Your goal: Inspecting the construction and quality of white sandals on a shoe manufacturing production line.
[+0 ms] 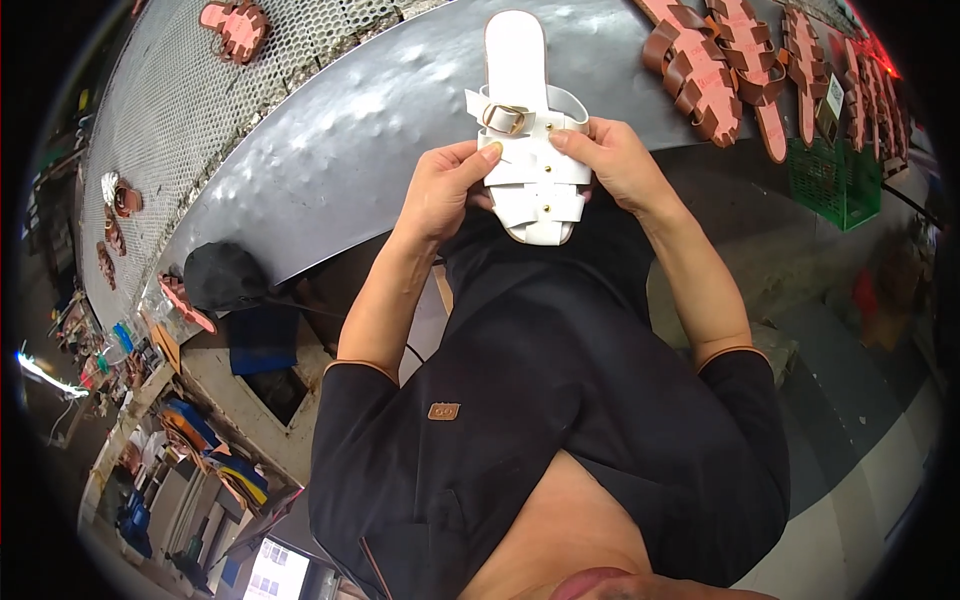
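Grey metal tabletop (330,150) carries brown sandals (715,65) at right. Left hand (445,190) and right hand (610,155) both grip a white sandal (530,150) (gold buckle up) over the tabletop's near edge.

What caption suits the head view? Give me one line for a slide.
Left hand and right hand hold a white strappy sandal over a grey metal table.

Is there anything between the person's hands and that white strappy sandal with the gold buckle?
Nothing visible. The left hand and right hand both grip the white strappy sandal with the gold buckle directly at its straps, holding it over the dented grey metal surface.
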The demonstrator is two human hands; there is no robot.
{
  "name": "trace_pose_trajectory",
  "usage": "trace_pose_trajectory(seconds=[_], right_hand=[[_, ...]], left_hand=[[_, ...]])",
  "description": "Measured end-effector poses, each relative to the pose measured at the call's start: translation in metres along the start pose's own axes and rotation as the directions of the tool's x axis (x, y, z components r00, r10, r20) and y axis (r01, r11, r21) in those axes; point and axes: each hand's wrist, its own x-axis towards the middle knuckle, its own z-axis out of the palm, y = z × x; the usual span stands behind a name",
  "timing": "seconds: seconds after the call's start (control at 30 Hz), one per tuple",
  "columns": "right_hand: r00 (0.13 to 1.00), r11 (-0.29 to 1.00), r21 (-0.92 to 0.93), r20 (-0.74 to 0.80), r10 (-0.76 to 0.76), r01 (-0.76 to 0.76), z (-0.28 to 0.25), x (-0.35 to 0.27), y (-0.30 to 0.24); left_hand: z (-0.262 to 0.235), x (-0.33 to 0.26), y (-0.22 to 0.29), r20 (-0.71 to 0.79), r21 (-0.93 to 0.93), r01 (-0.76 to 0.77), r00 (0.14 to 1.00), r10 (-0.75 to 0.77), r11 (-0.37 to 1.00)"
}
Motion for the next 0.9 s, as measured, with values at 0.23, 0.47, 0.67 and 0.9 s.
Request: trace_pose_trajectory(seconds=[0.23, 0.47, 0.67, 0.9], right_hand=[[0.990, 0.992, -0.065, -0.084, -0.116, 0.111, 0.001, -0.003, -0.012], [1.000, 0.997, 0.080, 0.020, -0.004, 0.002, 0.024, -0.021, 0.017], [0.999, 0.998, 0.054, 0.043, 0.017, -0.020, 0.033, -0.012, 0.055], [0.995, 0.994, 0.092, 0.091, 0.042, -0.050, 0.047, -0.023, 0.042]], left_hand=[[0.025, -0.020, 0.009, 0.145, -0.179, -0.009, 0.989, 0.036, 0.984], [0.004, -0.013, -0.017, 0.127, -0.076, -0.030, 0.991, 0.040, 0.997], [-0.008, -0.008, -0.044, 0.071, -0.141, 0.009, 0.997, 0.002, 0.990], [-0.006, -0.010, -0.028, -0.017, -0.102, -0.133, 0.991, 0.132, 0.986]])
